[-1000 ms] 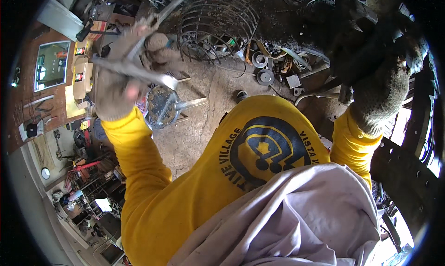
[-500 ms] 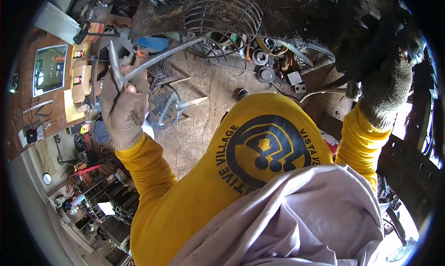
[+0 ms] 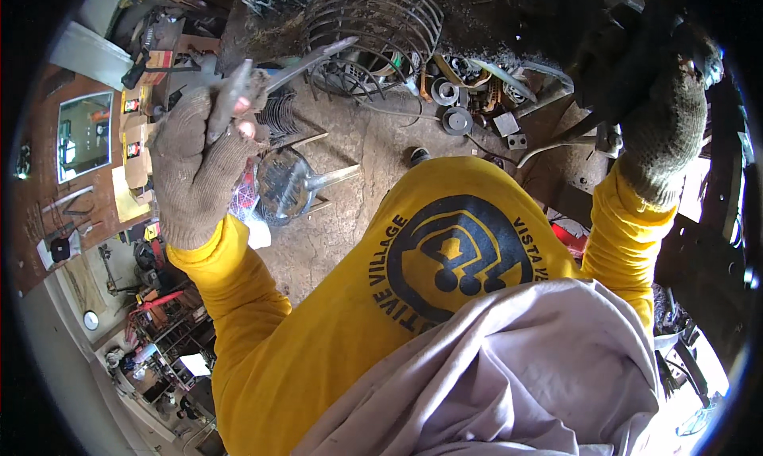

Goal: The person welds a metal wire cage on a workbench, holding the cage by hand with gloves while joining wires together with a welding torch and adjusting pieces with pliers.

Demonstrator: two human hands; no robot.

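My left hand [image 3: 195,158], in a dirty knitted glove with bare fingertips, is raised at the left. It is closed around a grey metal tool [image 3: 230,98] with a short tapering piece and a long bar that stick out from the fingers at an angle. The fist covers where the two join. On the far right, my gloved right hand [image 3: 664,130] has its fingers curled at a dark bulky object [image 3: 620,75]. Deep shadow hides what the fingers hold there.
A round stool [image 3: 282,190] stands on the floor below my left hand. Ahead are a curved wire rack [image 3: 373,27], coils and loose metal parts [image 3: 457,121]. A wooden board [image 3: 87,210] with tools is at the left. A bent bar [image 3: 556,146] reaches toward my right hand.
My left hand has shifted left and turned, swinging the metal tool so its bar points more steeply away. The right hand stays nearly in place at the dark object.
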